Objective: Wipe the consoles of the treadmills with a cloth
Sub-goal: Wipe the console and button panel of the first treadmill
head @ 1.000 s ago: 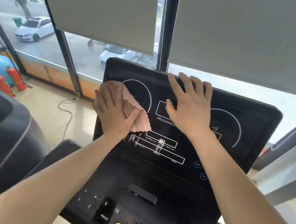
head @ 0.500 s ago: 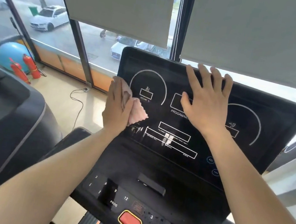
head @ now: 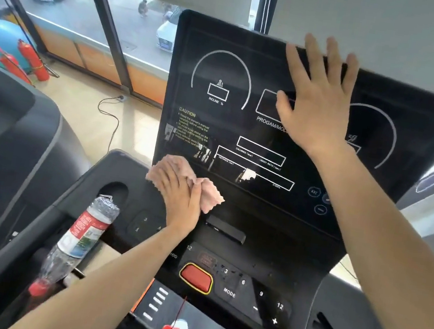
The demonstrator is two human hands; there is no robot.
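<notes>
— Where is the cloth?

— The pink cloth (head: 207,194) lies under the left hand (head: 181,195), pressed flat against the lower left corner of the treadmill console (head: 214,135), just below the caution text. The fingers are laid nearly straight over it, pinning it to the surface, not gripping it.

— And the right hand?

— The right hand (head: 314,106) is spread wide open, empty, palm on the upper middle of the console, fingertips over its top edge.

— Anything else near the hands?

— A plastic water bottle (head: 79,239) with a red cap lies tilted, left of the left forearm. A red stop button (head: 196,277) sits below the left wrist.
</notes>
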